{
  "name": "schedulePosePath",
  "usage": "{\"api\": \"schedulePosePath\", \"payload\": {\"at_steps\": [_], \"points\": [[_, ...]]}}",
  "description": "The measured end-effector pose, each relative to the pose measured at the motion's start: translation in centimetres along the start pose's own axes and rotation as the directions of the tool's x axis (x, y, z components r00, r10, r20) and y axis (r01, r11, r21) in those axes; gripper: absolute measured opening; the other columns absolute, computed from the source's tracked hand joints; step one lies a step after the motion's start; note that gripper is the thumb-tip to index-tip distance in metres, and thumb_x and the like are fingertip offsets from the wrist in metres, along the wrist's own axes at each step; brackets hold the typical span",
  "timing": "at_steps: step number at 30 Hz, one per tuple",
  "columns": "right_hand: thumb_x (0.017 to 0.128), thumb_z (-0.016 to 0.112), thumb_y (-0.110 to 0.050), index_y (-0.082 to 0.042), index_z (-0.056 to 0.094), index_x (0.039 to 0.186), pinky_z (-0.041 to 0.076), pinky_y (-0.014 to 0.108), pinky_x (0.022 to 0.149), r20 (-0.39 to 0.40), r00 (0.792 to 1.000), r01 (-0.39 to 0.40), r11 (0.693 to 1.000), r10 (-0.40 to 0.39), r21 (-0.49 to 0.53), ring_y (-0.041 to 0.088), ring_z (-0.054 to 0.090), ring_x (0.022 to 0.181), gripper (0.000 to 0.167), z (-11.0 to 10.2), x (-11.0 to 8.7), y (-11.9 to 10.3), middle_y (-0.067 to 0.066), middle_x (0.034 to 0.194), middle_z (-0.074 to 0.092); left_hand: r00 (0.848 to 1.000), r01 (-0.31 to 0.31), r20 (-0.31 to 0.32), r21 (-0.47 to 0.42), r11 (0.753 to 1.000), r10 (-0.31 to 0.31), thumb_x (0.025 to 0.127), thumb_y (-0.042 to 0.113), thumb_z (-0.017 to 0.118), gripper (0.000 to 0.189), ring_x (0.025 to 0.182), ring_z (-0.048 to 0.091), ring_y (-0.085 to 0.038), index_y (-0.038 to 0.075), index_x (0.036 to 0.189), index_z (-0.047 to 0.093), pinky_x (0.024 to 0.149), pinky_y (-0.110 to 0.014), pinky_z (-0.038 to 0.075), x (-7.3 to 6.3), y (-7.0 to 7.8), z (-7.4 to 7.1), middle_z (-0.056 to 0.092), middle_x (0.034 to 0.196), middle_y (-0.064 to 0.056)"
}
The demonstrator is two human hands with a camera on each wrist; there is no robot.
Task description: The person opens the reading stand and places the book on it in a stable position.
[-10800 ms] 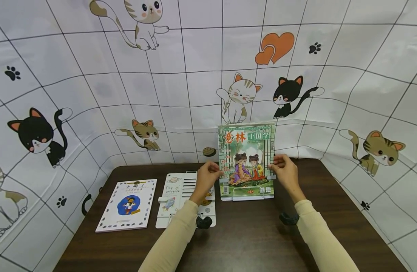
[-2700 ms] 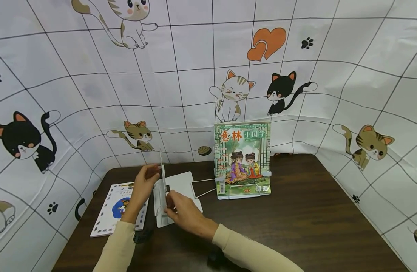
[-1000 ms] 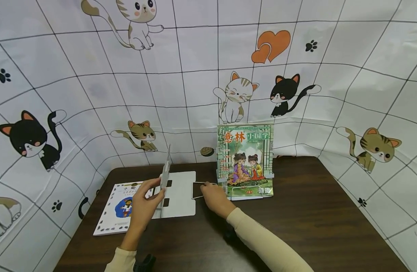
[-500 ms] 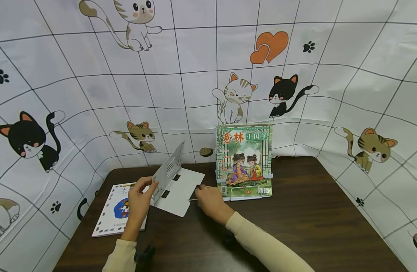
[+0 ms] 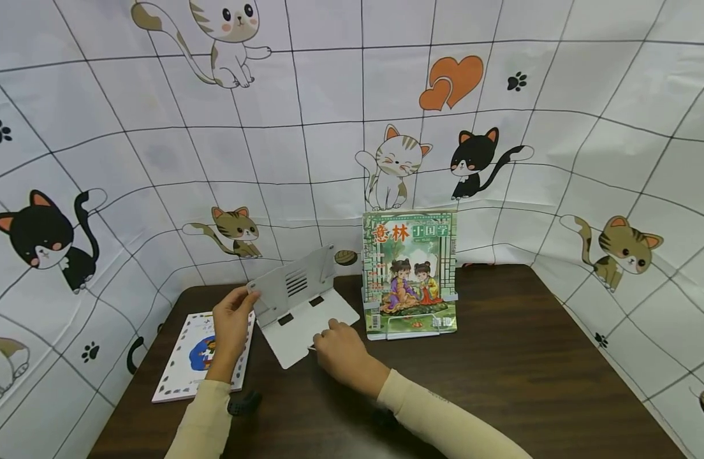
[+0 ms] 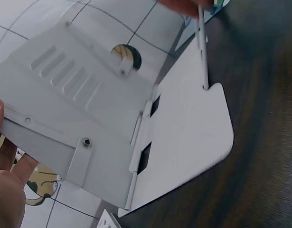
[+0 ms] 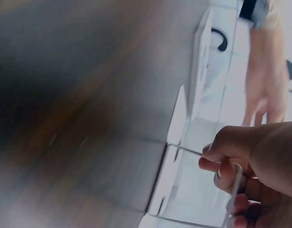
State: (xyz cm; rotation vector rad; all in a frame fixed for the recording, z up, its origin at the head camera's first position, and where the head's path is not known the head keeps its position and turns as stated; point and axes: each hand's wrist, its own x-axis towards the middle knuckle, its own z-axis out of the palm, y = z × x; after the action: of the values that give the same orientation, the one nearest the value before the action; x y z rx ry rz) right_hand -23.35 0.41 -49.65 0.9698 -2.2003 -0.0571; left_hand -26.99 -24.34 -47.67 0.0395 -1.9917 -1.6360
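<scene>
A white folding book stand (image 5: 297, 328) is unfolded on the table, its raised plate (image 5: 289, 280) leaning back with the slotted rear side towards me. My left hand (image 5: 230, 325) pinches the plate's left edge between thumb and fingers. In front of the base, my right hand (image 5: 343, 354) holds the wire support (image 7: 189, 151) with curled fingers. The left wrist view shows that wire rising from the notched edge of the base (image 6: 188, 133). Most of the wire is hidden by the right hand in the head view.
A green illustrated magazine (image 5: 412, 248) stands upright on another stand to the right. At the left, a white book (image 5: 176, 373) with a blue picture lies flat, partly behind the left arm. A cat-patterned sheet (image 5: 306, 153) hangs behind the dark wooden table (image 5: 501, 363).
Earlier the stand lay folded while both hands held the magazine. It was then unfolded, and over the last second it has turned, its slotted side coming into view. The right hand moved nearer with the wire.
</scene>
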Motion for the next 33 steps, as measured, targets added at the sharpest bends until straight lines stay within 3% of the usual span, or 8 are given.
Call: {"api": "schedulePosePath", "payload": {"at_steps": [3, 9, 14, 18, 23, 28, 31, 33], "points": [[0.082, 0.083, -0.02, -0.021, 0.065, 0.064, 0.031, 0.025, 0.052, 0.01, 0.999, 0.047, 0.998, -0.047, 0.048, 0.013, 0.051, 0.06, 0.026, -0.7, 0.3, -0.8, -0.006, 0.06, 0.064, 1.0, 0.026, 0.006, -0.013, 1.0, -0.026, 0.102, 0.016, 0.074, 0.023, 0.084, 0.062, -0.004, -0.007, 0.107, 0.074, 0.076, -0.014, 0.051, 0.9, -0.4, 0.3, 0.068, 0.087, 0.015], [0.092, 0.079, -0.023, -0.022, 0.071, 0.079, 0.029, 0.021, 0.058, 0.112, 0.988, 0.081, 0.971, -0.108, 0.224, 0.01, 0.047, 0.067, 0.015, -1.5, 0.6, -1.8, -0.009, 0.072, 0.067, 0.996, 0.086, 0.035, -0.106, 0.991, -0.083, 0.103, 0.011, 0.071, 0.023, 0.083, 0.057, -0.004, -0.011, 0.103, 0.065, 0.077, -0.019, 0.052, 2.5, -0.9, 1.4, 0.062, 0.085, 0.013], [0.097, 0.076, -0.023, -0.022, 0.076, 0.096, 0.035, 0.018, 0.064, 0.134, 0.981, 0.09, 0.945, -0.138, 0.315, 0.009, 0.047, 0.075, 0.002, -2.2, 0.8, -2.2, -0.009, 0.085, 0.068, 0.994, 0.099, 0.06, -0.15, 0.984, -0.091, 0.103, 0.01, 0.069, 0.026, 0.079, 0.05, -0.004, -0.013, 0.1, 0.057, 0.076, -0.021, 0.051, 3.3, -1.0, 2.4, 0.054, 0.08, 0.011], [0.1, 0.073, -0.022, -0.021, 0.078, 0.109, 0.044, 0.02, 0.072, 0.154, 0.979, 0.073, 0.938, -0.132, 0.338, 0.01, 0.053, 0.084, 0.01, -2.6, 0.9, -2.1, -0.008, 0.095, 0.07, 0.994, 0.101, 0.054, -0.183, 0.978, -0.092, 0.103, 0.005, 0.068, 0.026, 0.08, 0.054, -0.001, -0.017, 0.1, 0.055, 0.077, -0.018, 0.052, 3.6, -0.9, 2.9, 0.057, 0.078, 0.014], [0.101, 0.074, -0.019, -0.02, 0.078, 0.115, 0.052, 0.022, 0.08, 0.133, 0.988, 0.018, 0.922, -0.075, 0.386, 0.011, 0.061, 0.093, 0.015, -2.6, 0.9, -1.4, -0.006, 0.104, 0.071, 0.994, 0.107, 0.049, -0.204, 0.973, -0.099, 0.103, 0.003, 0.067, 0.026, 0.081, 0.056, 0.001, -0.019, 0.101, 0.054, 0.077, -0.016, 0.053, 3.6, -0.9, 3.0, 0.059, 0.078, 0.015], [0.103, 0.074, -0.021, -0.014, 0.076, 0.113, 0.055, 0.025, 0.081, 0.087, 0.995, -0.086, 0.888, 0.053, 0.453, 0.012, 0.063, 0.095, 0.012, -1.5, 0.8, 0.1, -0.002, 0.106, 0.069, 0.993, 0.114, 0.056, -0.197, 0.974, -0.105, 0.102, 0.005, 0.068, 0.019, 0.084, 0.058, -0.001, -0.009, 0.094, 0.059, 0.079, -0.017, 0.054, 3.6, -0.8, 2.8, 0.062, 0.079, 0.016], [0.104, 0.072, -0.022, -0.012, 0.074, 0.111, 0.059, 0.03, 0.089, 0.096, 0.987, -0.16, 0.85, 0.129, 0.501, 0.014, 0.065, 0.096, 0.012, -0.4, 0.6, 1.0, 0.0, 0.105, 0.069, 0.992, 0.118, 0.056, -0.18, 0.977, -0.11, 0.102, 0.006, 0.069, 0.021, 0.083, 0.057, -0.001, -0.011, 0.096, 0.059, 0.08, -0.016, 0.054, 3.5, -0.9, 2.8, 0.061, 0.079, 0.017], [0.105, 0.07, -0.021, -0.011, 0.073, 0.109, 0.059, 0.031, 0.088, 0.13, 0.977, -0.215, 0.809, 0.172, 0.547, 0.015, 0.066, 0.093, 0.012, 0.3, 0.4, 1.4, 0.001, 0.104, 0.069, 0.993, 0.114, 0.054, -0.17, 0.979, -0.106, 0.102, 0.008, 0.069, 0.024, 0.081, 0.055, 0.0, -0.013, 0.098, 0.057, 0.079, -0.016, 0.053, 3.4, -1.0, 2.7, 0.059, 0.078, 0.017]]}}
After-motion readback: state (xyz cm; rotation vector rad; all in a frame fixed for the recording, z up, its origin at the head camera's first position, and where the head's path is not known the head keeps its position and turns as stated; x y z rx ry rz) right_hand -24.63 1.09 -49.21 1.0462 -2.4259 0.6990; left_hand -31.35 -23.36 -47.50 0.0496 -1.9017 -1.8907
